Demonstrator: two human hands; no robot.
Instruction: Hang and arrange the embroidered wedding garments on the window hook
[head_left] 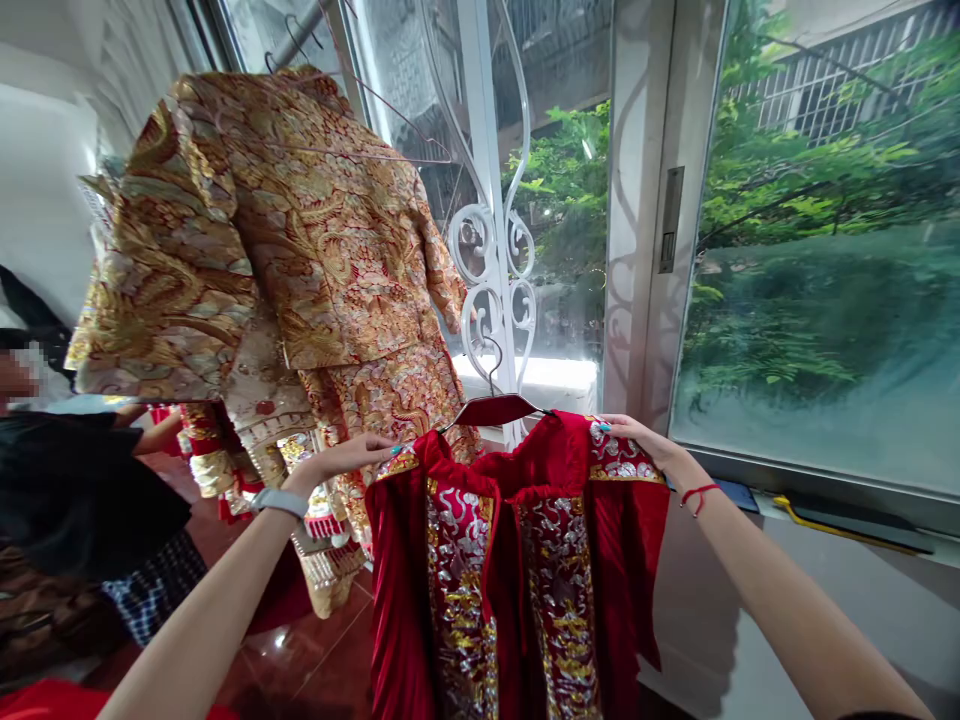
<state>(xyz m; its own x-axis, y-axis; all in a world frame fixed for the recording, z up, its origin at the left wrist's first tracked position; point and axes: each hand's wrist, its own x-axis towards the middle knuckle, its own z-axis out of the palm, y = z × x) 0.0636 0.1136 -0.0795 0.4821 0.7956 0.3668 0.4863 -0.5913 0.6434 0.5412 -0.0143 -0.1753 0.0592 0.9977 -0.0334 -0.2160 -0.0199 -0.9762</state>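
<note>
A red velvet garment (517, 560) with silver and gold embroidery hangs in front of me on a dark red hanger (495, 408). My left hand (352, 458) pinches its left shoulder edge; a white watch band circles that wrist. My right hand (634, 437) grips the embroidered right shoulder, a red string around the wrist. Both hands hold the garment up at chest height.
A gold and red embroidered jacket and skirt (300, 250) hang from a rail at upper left. A white scrollwork window grille (495, 260) and large window (817, 250) stand behind. Another person in black (67, 500) is at the left. The floor is glossy red-brown tile (315, 660).
</note>
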